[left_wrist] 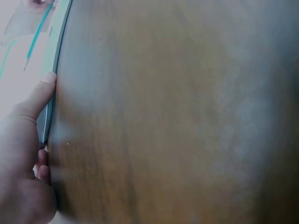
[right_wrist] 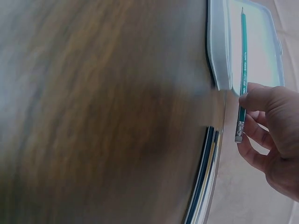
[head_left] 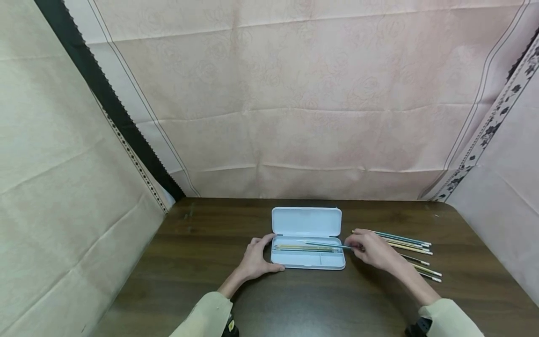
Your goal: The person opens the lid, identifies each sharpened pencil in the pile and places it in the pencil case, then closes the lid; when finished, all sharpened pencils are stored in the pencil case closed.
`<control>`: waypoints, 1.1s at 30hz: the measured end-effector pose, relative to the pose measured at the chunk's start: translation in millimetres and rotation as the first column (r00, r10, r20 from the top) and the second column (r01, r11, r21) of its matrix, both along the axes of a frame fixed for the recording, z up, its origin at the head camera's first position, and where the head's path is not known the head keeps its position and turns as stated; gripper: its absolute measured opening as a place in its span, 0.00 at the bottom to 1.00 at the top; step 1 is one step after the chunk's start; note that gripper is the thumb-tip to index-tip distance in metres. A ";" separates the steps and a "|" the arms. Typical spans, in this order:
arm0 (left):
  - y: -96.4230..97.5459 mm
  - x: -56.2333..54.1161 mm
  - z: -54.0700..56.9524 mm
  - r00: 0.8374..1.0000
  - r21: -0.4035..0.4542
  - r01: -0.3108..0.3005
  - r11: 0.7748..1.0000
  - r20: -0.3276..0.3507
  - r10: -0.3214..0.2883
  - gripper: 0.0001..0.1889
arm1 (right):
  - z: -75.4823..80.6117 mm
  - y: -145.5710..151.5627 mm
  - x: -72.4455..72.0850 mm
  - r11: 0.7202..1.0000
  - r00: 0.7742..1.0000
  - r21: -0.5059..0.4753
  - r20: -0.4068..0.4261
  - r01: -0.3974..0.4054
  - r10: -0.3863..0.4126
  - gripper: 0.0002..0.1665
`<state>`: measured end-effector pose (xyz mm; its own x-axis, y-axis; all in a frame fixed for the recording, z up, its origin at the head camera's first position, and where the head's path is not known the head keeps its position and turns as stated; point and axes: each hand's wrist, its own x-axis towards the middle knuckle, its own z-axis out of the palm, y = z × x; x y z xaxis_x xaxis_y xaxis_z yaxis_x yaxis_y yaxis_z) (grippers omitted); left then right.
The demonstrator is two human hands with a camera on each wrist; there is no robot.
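A light-blue pencil case lies with its lid raised at the back. Several yellow and green pencils rest in its tray. My left hand holds the case at its left end, thumb along the front edge and fingers at the rear corner. Between thumb and fingers, my right hand pinches a blue-green pencil near its eraser end, just off the case's right side. The pencil's sharpened tip points left, over the tray.
To the right of the case, several blue and yellow pencils lie on the brown wooden table. Closer to the front is another group of pencils, partly hidden by the right forearm. Pale cloth hangs behind the table and at both sides.
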<state>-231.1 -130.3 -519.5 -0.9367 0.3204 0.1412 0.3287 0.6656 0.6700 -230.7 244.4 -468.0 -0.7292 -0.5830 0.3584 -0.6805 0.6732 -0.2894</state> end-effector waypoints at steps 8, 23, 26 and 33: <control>0.7 0.3 0.4 1.000 0.008 0.003 1.000 -0.002 -0.003 0.49 | -0.2 -16.2 -2.1 0.999 1.000 0.028 0.007 -0.019 0.019 0.13; 0.0 -0.6 -0.2 1.000 0.010 0.003 1.000 0.001 -0.003 0.49 | -4.4 -37.7 -8.9 0.998 0.997 0.007 0.048 -0.063 0.063 0.11; -0.2 -0.3 0.2 1.000 0.012 0.003 1.000 0.001 -0.003 0.49 | -4.9 -41.1 -9.4 0.998 0.997 0.007 0.056 -0.057 0.057 0.12; -1.4 -0.7 -2.1 1.000 0.013 0.005 1.000 0.011 -0.005 0.49 | -6.4 -49.6 -10.1 0.997 0.996 -0.006 0.048 -0.076 0.076 0.12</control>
